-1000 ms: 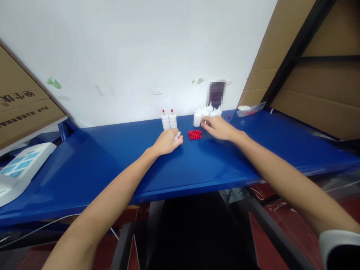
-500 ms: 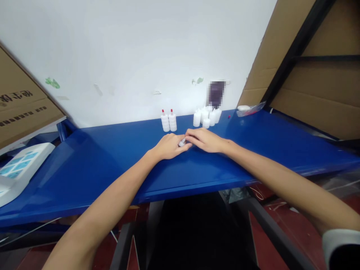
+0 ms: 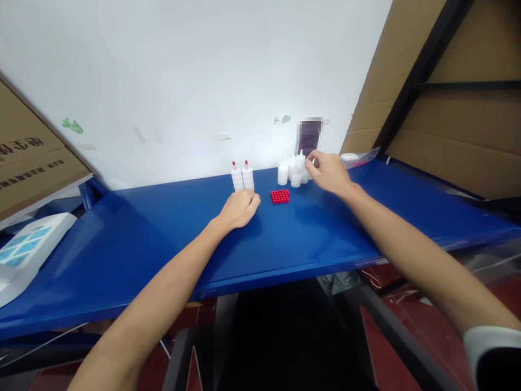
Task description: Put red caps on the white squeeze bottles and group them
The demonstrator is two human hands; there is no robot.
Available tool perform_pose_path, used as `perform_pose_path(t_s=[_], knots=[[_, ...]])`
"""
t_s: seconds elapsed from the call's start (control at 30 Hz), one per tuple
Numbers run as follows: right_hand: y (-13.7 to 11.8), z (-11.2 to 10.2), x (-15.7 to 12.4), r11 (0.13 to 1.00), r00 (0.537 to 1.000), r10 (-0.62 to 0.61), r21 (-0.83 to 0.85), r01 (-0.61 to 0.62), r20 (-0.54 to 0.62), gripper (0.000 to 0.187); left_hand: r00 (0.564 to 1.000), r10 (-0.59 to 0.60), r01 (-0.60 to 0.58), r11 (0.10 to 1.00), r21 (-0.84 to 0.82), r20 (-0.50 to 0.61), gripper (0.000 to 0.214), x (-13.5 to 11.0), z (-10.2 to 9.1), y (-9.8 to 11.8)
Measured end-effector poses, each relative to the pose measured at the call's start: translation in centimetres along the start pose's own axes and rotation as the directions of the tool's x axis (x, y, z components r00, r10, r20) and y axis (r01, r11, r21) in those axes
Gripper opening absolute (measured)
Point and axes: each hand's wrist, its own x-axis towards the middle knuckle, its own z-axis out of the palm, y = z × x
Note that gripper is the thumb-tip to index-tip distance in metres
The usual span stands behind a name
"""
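My left hand [image 3: 241, 208] is closed over the blue table, right in front of two white bottles with red tips [image 3: 248, 176]. Its curled fingers face away from me, so whatever they hold is hidden. My right hand [image 3: 329, 171] reaches out to the right edge of a group of small white bottles [image 3: 283, 175]. Thumb and forefinger are pinched together there, and what lies between them is too small to make out. Between the hands, a compact block of small red caps [image 3: 280, 196] lies on the table.
The blue table [image 3: 163, 239] runs along a white wall. A dark pixelated item [image 3: 309, 134] stands behind the bottles. A clear plastic bag [image 3: 364, 158] lies at the back right, a white device with blue panels [image 3: 35, 244] at the left. Cardboard [image 3: 459, 125] borders the right side.
My hands have parted from the small white piece they held together. My right hand has moved right and away to the bottle group; my left turned slightly. The red caps have come into view.
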Motion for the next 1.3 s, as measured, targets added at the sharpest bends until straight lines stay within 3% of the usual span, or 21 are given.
perform_pose_path(t_s=[0.2, 0.4, 0.57, 0.7, 0.8, 0.93, 1.07, 1.13, 1.3], knots=[[0.3, 1.3, 0.5, 0.994, 0.997, 0.078, -0.074, -0.077, 0.006, 0.03, 1.0, 0.023, -0.021, 0.995, -0.099, 0.014, 0.018, -0.2, 0.0, -0.4], [-0.4, 1.9, 0.6, 0.992, 0.996, 0.077, -0.099, -0.072, 0.048, 0.03, 0.989, 0.139, -0.135, 0.987, -0.087, 0.043, 0.034, -0.1, 0.4, -0.5], [-0.8, 1.7, 0.4, 0.995, 0.996, 0.084, -0.055, -0.083, 0.023, 0.033, 0.992, 0.102, -0.094, 0.991, -0.093, 0.079, 0.036, -0.4, -0.2, 0.9], [-2.5, 0.9, -1.0, 0.993, 0.991, -0.093, 0.077, 0.086, 0.094, 0.032, 0.985, 0.143, -0.129, 0.982, -0.139, 0.096, 0.047, -0.6, -0.4, 1.6], [-5.4, 0.5, -2.8, 0.928, 0.894, -0.344, 0.25, 0.276, 0.287, 0.042, 0.981, 0.174, -0.158, 0.973, -0.166, 0.083, 0.052, -0.6, -0.2, 1.6], [-8.5, 0.7, -4.7, 0.845, 0.813, -0.466, 0.449, 0.291, 0.35, 0.036, 0.985, 0.171, -0.167, 0.964, -0.209, 0.002, 0.052, -0.8, -0.3, 1.3], [-8.8, 1.2, -5.0, 0.795, 0.773, -0.517, 0.54, 0.275, 0.368, 0.033, 0.983, 0.181, -0.183, 0.959, -0.216, -0.03, 0.05, -0.8, -0.2, 1.2], [-8.5, 1.4, -4.8, 0.772, 0.769, -0.534, 0.573, 0.275, 0.35, 0.031, 0.979, 0.194, -0.202, 0.959, -0.199, -0.056, 0.049, -0.6, -0.1, 1.1], [-7.8, 1.5, -4.4, 0.792, 0.846, -0.463, 0.551, 0.262, 0.264, 0.033, 0.977, 0.184, -0.196, 0.973, -0.125, -0.105, 0.024, -0.4, 0.1, 0.8]])
